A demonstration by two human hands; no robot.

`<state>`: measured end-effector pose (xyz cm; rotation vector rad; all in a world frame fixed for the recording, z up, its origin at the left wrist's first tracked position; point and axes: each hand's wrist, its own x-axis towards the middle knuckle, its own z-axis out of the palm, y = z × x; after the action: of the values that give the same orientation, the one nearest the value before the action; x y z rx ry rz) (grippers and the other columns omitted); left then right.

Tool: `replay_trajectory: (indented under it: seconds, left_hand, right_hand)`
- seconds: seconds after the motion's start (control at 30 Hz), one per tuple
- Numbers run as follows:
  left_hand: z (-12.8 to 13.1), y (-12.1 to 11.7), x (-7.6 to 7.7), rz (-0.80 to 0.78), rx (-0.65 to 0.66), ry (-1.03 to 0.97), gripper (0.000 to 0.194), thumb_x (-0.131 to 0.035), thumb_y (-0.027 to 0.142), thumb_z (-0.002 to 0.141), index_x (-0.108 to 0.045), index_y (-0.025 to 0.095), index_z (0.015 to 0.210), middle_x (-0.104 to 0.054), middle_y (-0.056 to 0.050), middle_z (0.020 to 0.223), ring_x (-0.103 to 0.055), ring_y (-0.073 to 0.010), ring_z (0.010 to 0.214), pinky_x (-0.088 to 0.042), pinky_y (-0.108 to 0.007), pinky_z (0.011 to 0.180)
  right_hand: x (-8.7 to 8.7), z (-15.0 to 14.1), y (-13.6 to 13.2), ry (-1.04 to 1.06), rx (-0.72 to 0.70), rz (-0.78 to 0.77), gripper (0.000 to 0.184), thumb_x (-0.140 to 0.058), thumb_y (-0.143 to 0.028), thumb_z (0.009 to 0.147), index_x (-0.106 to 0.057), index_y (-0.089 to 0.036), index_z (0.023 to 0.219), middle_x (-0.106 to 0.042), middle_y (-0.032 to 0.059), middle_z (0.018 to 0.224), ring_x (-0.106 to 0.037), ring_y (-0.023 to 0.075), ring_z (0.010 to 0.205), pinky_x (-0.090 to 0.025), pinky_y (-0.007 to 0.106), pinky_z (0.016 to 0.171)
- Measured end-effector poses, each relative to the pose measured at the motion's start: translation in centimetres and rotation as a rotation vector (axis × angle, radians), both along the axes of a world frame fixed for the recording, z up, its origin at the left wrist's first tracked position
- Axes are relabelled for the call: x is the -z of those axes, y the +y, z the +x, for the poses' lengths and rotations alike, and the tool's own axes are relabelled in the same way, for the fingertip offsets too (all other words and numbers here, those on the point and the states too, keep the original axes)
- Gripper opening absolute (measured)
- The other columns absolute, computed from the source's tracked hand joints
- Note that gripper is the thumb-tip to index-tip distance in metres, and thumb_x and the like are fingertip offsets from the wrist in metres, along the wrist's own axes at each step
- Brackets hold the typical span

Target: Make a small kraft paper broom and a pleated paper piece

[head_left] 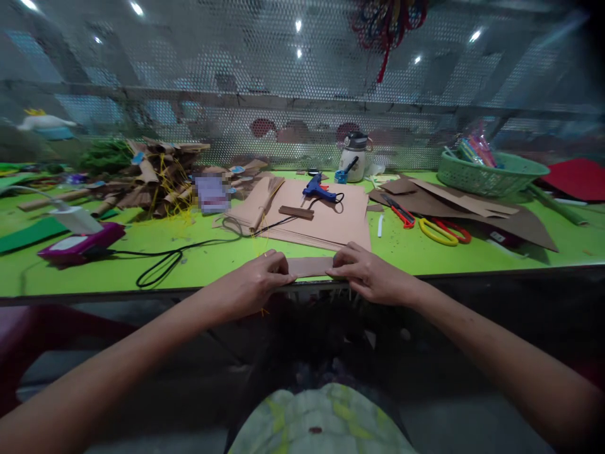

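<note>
A strip of brown paper (311,267) lies along the front edge of the green table, stretched between my two hands. My left hand (267,277) pinches its left end, thumb and fingers together. At the right end, my right hand (362,271) grips the strip the same way. Just behind it rests a stack of brown paper sheets (326,234). On that stack are a blue glue gun (320,188), a dark brown folded strip (296,212) and a rolled, fan-like paper piece (267,205).
Left are a purple power strip (82,243) with a white plug, a black cable (161,265) and a heap of brown paper rolls (151,183). Right are yellow-handled scissors (438,232), a red-handled cutter (399,211), dark paper sheets (520,224) and a green basket (491,175). A bottle (354,157) stands behind.
</note>
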<state>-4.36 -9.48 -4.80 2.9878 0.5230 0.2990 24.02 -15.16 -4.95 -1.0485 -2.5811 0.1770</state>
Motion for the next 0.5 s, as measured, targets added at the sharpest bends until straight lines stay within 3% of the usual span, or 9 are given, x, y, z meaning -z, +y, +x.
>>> replay_trajectory:
  seconds: [0.13,0.27,0.4,0.5]
  left_hand:
    - [0.0,-0.3,-0.3,0.025,0.001,-0.007,0.028,-0.050,0.005,0.080,-0.066,0.018,0.099,-0.054,-0.008,0.094,-0.050,-0.0171,0.083,-0.043,-0.027,0.072]
    - [1.1,-0.5,-1.3,0.075,-0.008,0.048,0.022,-0.048,0.004,0.079,-0.066,0.017,0.081,-0.058,-0.008,0.090,-0.053,-0.0177,0.084,-0.043,-0.027,0.074]
    - [2.9,-0.7,-2.6,0.142,0.009,0.153,0.014,-0.052,0.009,0.075,-0.065,0.015,0.072,-0.059,-0.007,0.076,-0.054,-0.0184,0.073,-0.043,-0.028,0.065]
    - [4.3,-0.8,-2.8,0.222,-0.011,0.227,0.010,-0.055,0.013,0.075,-0.064,0.014,0.071,-0.059,-0.008,0.070,-0.055,-0.0195,0.067,-0.041,-0.029,0.060]
  right_hand:
    - [-0.5,0.1,-0.5,-0.090,-0.003,0.032,0.032,-0.051,-0.007,0.081,-0.063,-0.014,0.110,-0.055,0.0127,0.103,-0.044,0.0241,0.098,-0.043,0.039,0.087]
    - [-1.3,-0.6,-0.4,-0.193,0.000,0.068,0.022,-0.049,-0.008,0.085,-0.066,-0.013,0.098,-0.058,0.0118,0.096,-0.047,0.0216,0.093,-0.044,0.033,0.079]
    - [-2.1,-2.3,0.2,-0.355,-0.031,0.148,0.017,-0.052,-0.006,0.083,-0.067,-0.014,0.080,-0.060,0.0103,0.083,-0.049,0.0213,0.087,-0.041,0.031,0.073]
    - [-2.2,-3.2,0.3,-0.413,-0.044,0.184,0.015,-0.054,-0.005,0.082,-0.067,-0.013,0.081,-0.060,0.0093,0.080,-0.050,0.0209,0.084,-0.040,0.031,0.071]
